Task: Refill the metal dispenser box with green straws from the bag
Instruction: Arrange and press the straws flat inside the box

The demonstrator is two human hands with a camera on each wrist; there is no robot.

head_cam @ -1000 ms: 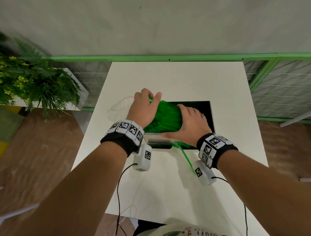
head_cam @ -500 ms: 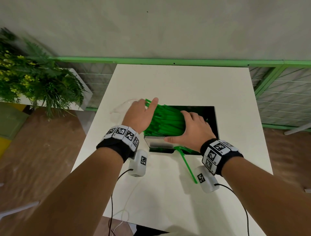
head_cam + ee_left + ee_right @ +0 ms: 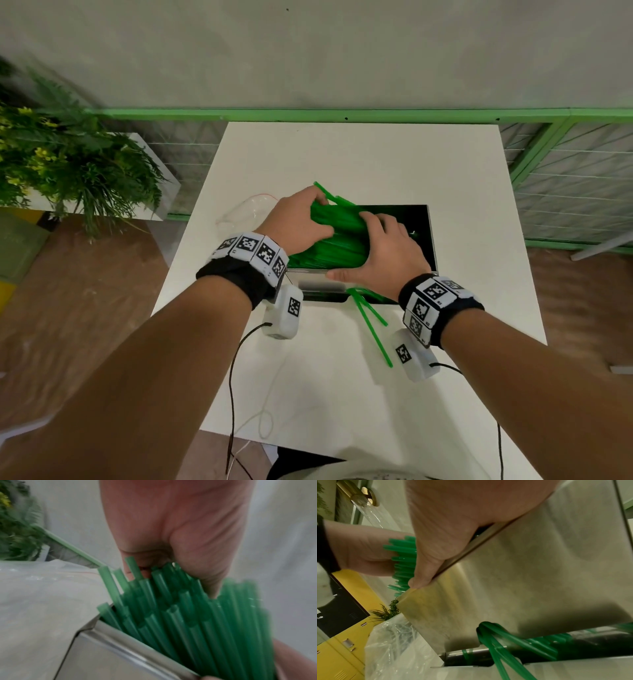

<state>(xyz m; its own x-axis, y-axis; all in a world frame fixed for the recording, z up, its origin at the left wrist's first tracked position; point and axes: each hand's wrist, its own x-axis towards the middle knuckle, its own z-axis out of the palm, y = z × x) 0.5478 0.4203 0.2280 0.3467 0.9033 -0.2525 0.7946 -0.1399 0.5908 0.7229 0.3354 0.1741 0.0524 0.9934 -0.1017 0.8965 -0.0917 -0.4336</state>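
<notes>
The open metal dispenser box (image 3: pixel 430 233) stands mid-table with a thick bundle of green straws (image 3: pixel 339 240) lying in it. The bundle's left ends stick out past the box's left end. My left hand (image 3: pixel 298 222) grips those ends, thumb dug into the straws (image 3: pixel 188 622), fingers curled behind them. My right hand (image 3: pixel 390 250) lies on top of the bundle, with its thumb (image 3: pixel 426 577) along the box's front rim (image 3: pixel 539 574). A few loose straws (image 3: pixel 371 325) poke out of the front slot onto the table.
The clear plastic bag (image 3: pixel 243 214) lies crumpled just left of the box. The white table (image 3: pixel 359 161) stands against a green rail and a wall. A leafy plant (image 3: pixel 68 161) stands beyond the table's left edge. Sensor cables hang from both wrists.
My left hand has closed over the bundle's left ends, which now stick out further past the box. My right hand has stayed on top of the straws.
</notes>
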